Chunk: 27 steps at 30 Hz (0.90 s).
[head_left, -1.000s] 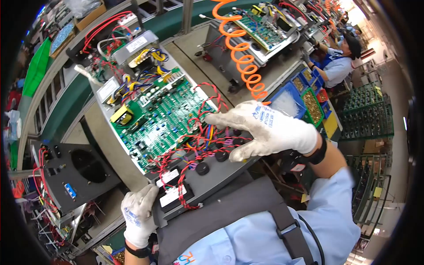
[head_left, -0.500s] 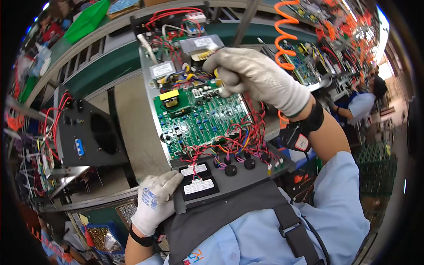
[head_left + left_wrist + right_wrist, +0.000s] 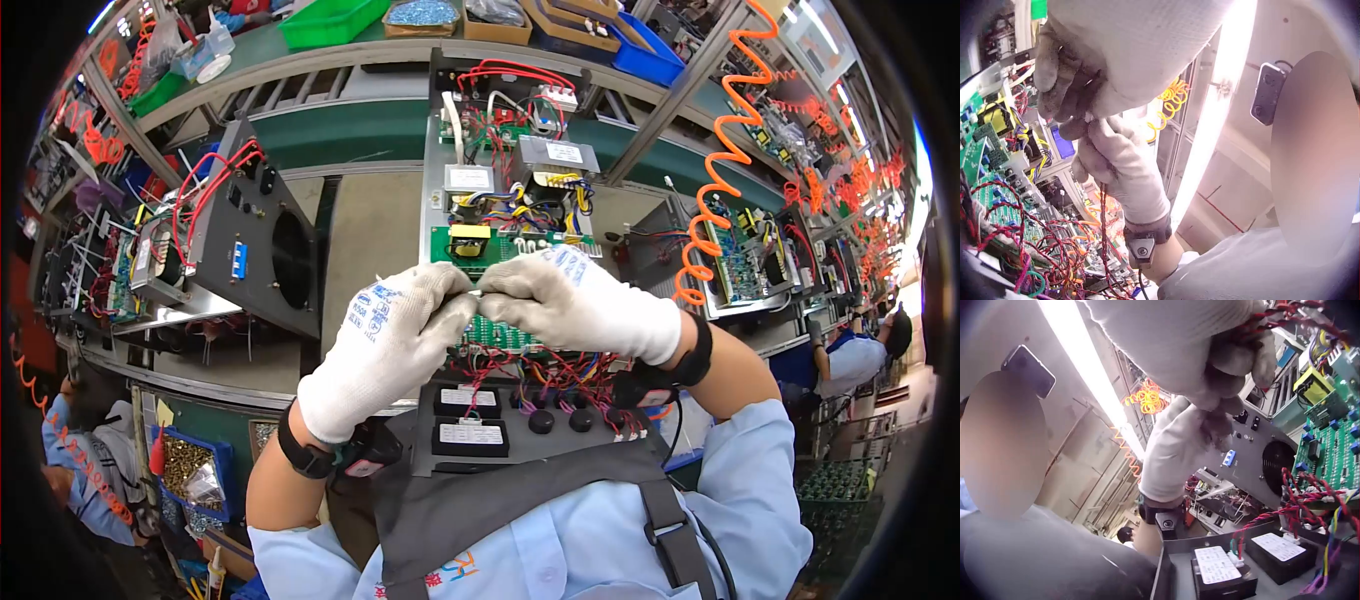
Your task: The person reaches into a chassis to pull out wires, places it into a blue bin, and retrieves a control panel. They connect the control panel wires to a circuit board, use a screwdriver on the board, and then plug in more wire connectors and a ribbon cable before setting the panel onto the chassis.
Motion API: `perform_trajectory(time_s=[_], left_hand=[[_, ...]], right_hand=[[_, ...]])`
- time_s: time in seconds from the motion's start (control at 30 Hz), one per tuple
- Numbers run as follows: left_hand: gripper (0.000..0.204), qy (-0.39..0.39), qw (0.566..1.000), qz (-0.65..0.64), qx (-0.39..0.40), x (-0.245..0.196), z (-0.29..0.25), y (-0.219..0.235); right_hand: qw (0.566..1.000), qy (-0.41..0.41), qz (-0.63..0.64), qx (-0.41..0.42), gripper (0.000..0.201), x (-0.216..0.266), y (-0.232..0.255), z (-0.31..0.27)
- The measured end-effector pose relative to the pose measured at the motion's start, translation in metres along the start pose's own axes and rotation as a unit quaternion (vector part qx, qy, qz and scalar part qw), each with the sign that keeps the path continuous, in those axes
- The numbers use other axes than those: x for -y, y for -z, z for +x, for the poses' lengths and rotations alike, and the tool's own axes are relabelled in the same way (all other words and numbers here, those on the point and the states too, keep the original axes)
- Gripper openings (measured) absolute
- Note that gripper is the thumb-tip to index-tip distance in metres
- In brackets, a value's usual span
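Observation:
Both gloved hands meet fingertip to fingertip over the green circuit board (image 3: 500,333) in the head view. My right hand (image 3: 570,305) has curled fingers and holds a red-and-black twisted wire (image 3: 1104,231), which hangs below it in the left wrist view. My left hand (image 3: 390,335) pinches at a small white piece (image 3: 1089,117) between the two hands; the fingers hide most of it. Below the hands lies the dark front panel (image 3: 560,455) with round black knobs and two black modules (image 3: 470,437) with white labels. Bundled red wires (image 3: 520,370) run between panel and board.
A metal-cased transformer (image 3: 555,155) and a yellow-wrapped component (image 3: 469,240) sit behind the hands. Another dark chassis (image 3: 250,250) with a fan opening stands at left. An orange coiled hose (image 3: 725,150) hangs at right. Green and blue bins line the back shelf.
My left hand has left the panel's corner and risen to meet the right hand. The right hand went from the wires up over the board, then came down towards the middle. The head view has turned.

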State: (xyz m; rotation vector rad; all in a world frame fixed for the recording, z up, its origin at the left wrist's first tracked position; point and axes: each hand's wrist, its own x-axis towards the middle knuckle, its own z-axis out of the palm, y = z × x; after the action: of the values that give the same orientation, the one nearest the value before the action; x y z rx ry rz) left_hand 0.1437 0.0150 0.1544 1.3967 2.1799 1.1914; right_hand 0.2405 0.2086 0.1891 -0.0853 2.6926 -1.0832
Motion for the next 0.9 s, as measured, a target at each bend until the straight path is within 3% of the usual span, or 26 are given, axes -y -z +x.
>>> perform_trajectory(time_s=[0.03,0.07,0.13,0.17,0.27,0.3,0.4,0.47,0.5,0.6,0.63,0.73,0.77,0.87,0.9], left_hand=[[0.018,-0.032,0.999,-0.009,-0.021,0.003,0.002,-0.005],[0.018,0.153,0.977,-0.135,0.064,-0.003,0.005,-0.001],[0.02,0.214,0.915,-0.339,0.041,0.007,0.004,-0.011],[0.022,0.191,0.911,-0.366,0.027,0.013,0.003,-0.017],[0.022,0.151,0.961,-0.232,0.013,0.017,-0.003,-0.025],[0.022,0.052,0.992,-0.116,-0.017,0.023,-0.005,-0.024],[0.023,0.107,0.985,-0.12,-0.061,0.045,-0.024,-0.015],[0.023,0.209,0.946,-0.226,-0.102,0.066,-0.046,-0.016],[0.024,0.276,0.925,-0.242,-0.097,0.071,-0.057,-0.013],[0.028,0.317,0.91,-0.251,-0.089,0.104,-0.091,-0.022],[0.03,0.328,0.908,-0.247,-0.083,0.108,-0.098,-0.024],[0.031,0.334,0.902,-0.265,-0.072,0.114,-0.11,-0.029],[0.031,0.325,0.903,-0.274,-0.066,0.116,-0.112,-0.03],[0.029,0.319,0.908,-0.267,-0.047,0.116,-0.112,-0.033],[0.029,0.323,0.909,-0.261,-0.043,0.116,-0.112,-0.035]], right_hand=[[0.999,0.025,-0.022,-0.041,0.025,-0.002,-0.005,0.0],[0.995,0.048,-0.043,-0.081,0.025,-0.008,-0.01,0.0],[0.981,0.116,-0.075,-0.134,0.026,-0.02,-0.018,0.0],[0.983,0.114,-0.055,-0.135,0.025,-0.021,-0.018,0.0],[0.987,0.091,0.066,-0.116,0.018,-0.025,-0.011,0.0],[0.989,0.079,0.06,-0.11,0.017,-0.03,-0.007,0.001],[0.995,0.033,-0.06,-0.067,0.014,-0.049,-0.003,-0.004],[0.981,0.037,-0.19,-0.013,0.013,-0.062,-0.013,-0.008],[0.979,0.048,-0.196,-0.018,0.012,-0.072,-0.026,-0.009],[0.964,0.038,-0.264,0.021,0.012,-0.079,-0.053,-0.01],[0.958,0.0,-0.283,0.04,0.011,-0.076,-0.058,-0.009],[0.941,0.046,-0.333,0.041,0.009,-0.072,-0.056,-0.012],[0.932,0.105,-0.347,0.005,0.008,-0.074,-0.059,-0.013],[0.912,0.078,-0.396,0.064,0.009,-0.067,-0.061,-0.009],[0.905,0.096,-0.413,0.043,0.009,-0.07,-0.065,-0.01]])
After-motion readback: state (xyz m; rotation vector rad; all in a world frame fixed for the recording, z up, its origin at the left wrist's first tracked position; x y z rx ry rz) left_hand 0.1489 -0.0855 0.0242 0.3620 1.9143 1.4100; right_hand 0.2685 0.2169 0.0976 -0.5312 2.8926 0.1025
